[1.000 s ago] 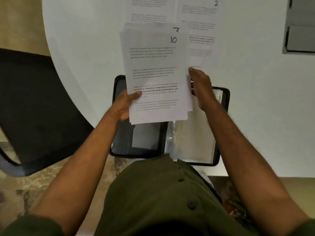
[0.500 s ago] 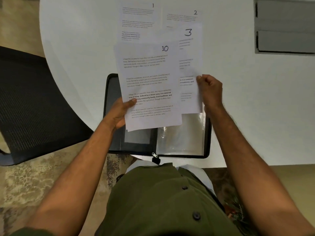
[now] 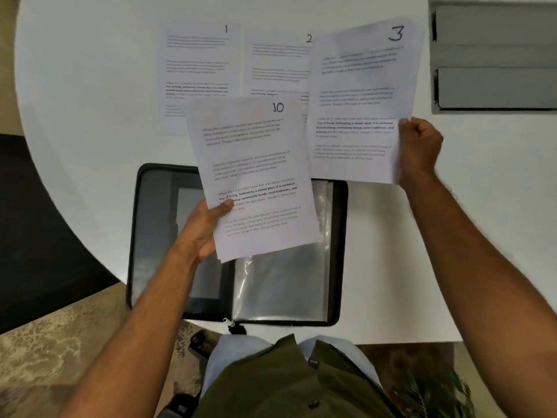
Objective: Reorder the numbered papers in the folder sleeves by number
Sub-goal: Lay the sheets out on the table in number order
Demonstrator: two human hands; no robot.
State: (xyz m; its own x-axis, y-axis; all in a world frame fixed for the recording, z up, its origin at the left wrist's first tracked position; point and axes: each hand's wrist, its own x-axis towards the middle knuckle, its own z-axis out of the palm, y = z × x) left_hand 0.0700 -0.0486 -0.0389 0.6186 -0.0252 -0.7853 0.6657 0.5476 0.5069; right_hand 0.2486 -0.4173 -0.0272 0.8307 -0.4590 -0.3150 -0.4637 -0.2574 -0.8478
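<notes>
Pulled clear of the stack since a half-second ago, paper 3 [image 3: 361, 98] hangs at two o'clock, pinched by the right hand [image 3: 419, 146]. Left hand [image 3: 202, 230] grips the stack topped by paper 10 [image 3: 253, 176] above the open folder [image 3: 339, 251]; papers 1 [image 3: 196, 64] and 2 [image 3: 277, 64] lie at twelve.
</notes>
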